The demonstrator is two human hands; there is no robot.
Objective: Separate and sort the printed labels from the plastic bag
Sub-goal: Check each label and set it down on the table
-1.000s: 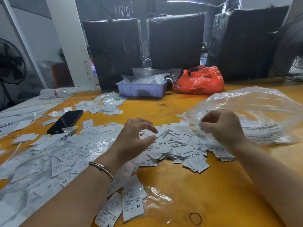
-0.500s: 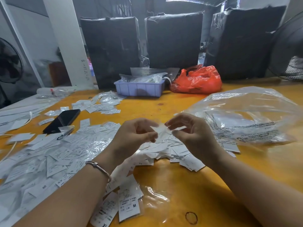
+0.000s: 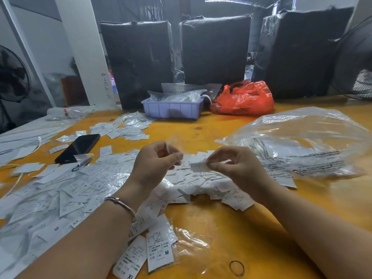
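Close under my chin, near the table's [image 3: 251,234] front edge, a few long labels marked M and XL [image 3: 159,251] lie half in a crinkled clear sleeve, parked apart so the sizes don't mix; a thin rubber band [image 3: 237,268] lies beside them on the glossy orange top. Above the central heap of labels [image 3: 203,186] I hold both hands raised, so I can read print before dropping anything. My right hand [image 3: 237,168] pinches one small white label [image 3: 199,167] between thumb and fingertips; it is thin, flat and rectangular, slightly blurred. My left hand [image 3: 155,164] curls round a wisp of clear film [image 3: 174,142], likely the label's wrapper, though the blur leaves me unsure. Leftward spreads the flimsy sorted drift [image 3: 60,192], some pieces showing S. Right of the heap slumps the big plastic bag [image 3: 302,141], transparent, wrinkled, printed with dark text, its mouth toward me for easy reaching. Farther off lie a black phone [image 3: 80,147], a lilac ribbed tray [image 3: 173,108] and a shiny red bag [image 3: 243,98].
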